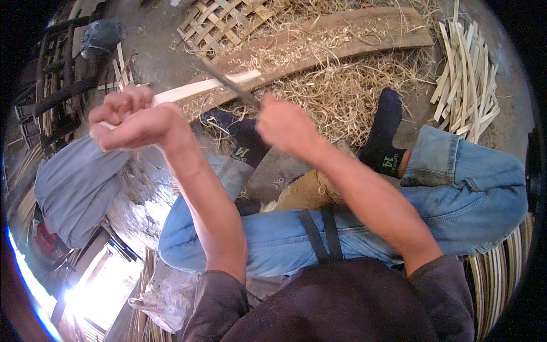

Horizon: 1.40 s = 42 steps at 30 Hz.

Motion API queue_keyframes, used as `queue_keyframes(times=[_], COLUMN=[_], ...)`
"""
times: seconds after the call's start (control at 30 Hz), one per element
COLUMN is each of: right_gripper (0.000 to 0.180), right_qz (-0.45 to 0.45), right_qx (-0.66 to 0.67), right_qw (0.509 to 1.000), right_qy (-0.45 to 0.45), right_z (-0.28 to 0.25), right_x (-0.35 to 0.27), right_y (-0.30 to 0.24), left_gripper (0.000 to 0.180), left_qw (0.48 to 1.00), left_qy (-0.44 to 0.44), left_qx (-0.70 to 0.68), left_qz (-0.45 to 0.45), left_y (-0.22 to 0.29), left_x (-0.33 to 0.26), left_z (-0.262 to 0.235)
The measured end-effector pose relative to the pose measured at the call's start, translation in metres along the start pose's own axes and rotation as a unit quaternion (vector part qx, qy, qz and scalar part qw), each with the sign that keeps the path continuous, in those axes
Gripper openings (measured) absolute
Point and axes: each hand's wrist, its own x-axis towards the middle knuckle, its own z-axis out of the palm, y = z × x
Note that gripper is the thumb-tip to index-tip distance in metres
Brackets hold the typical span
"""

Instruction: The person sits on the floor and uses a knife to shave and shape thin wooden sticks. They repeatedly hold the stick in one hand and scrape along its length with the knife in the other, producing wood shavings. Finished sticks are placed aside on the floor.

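My left hand [137, 122] is closed round one end of a pale, flat bamboo strip [191, 89], which reaches to the right across a long wooden board [393, 29]. My right hand [289, 126] grips a knife, its handle hidden inside the fist. The dark knife blade [229, 84] points up and to the left and crosses over the strip near its far end. Whether the edge touches the strip I cannot tell. Curly shavings lie on the board beneath.
A heap of thin shavings [336, 91] spreads around the board and my socked feet. Cut strips [466, 80] are piled at the right, and a woven lattice [219, 25] lies at the back. Grey cloth [80, 188] hangs at the left; longer strips [498, 279] lie at the lower right.
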Motion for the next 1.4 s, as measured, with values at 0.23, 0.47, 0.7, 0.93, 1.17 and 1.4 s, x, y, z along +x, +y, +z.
queue_keyframes(times=[0.23,0.47,0.7,0.93,1.17,1.4], right_gripper=[0.032,0.027,0.026,0.026,0.029,0.030], right_qz=[-0.033,-0.030,0.015,-0.063,-0.045,0.003], right_qx=[-0.028,-0.028,-0.012,-0.004,0.027,0.001], right_qw=[0.999,0.999,0.999,0.998,0.998,1.000], right_qy=[-0.020,0.011,-0.026,0.010,-0.036,-0.022], right_z=[0.000,0.011,0.005,-0.001,-0.004,0.005], right_x=[-0.001,0.007,-0.005,-0.019,-0.021,-0.010], right_y=[-0.002,0.022,0.011,-0.014,-0.029,0.002], left_gripper=[0.038,0.035,0.036,0.038,0.041,0.036], left_qw=[1.000,1.000,1.000,0.999,1.000,0.999], left_qy=[0.010,0.010,0.025,0.030,0.017,0.006], left_qx=[0.007,0.002,-0.007,-0.014,-0.025,-0.044], left_qz=[-0.004,0.009,-0.011,0.003,-0.001,-0.019], left_y=[0.003,0.002,0.003,0.003,0.008,0.010], left_x=[-0.003,-0.003,-0.008,-0.011,-0.017,-0.026], left_z=[-0.001,-0.004,-0.012,-0.012,-0.004,-0.007])
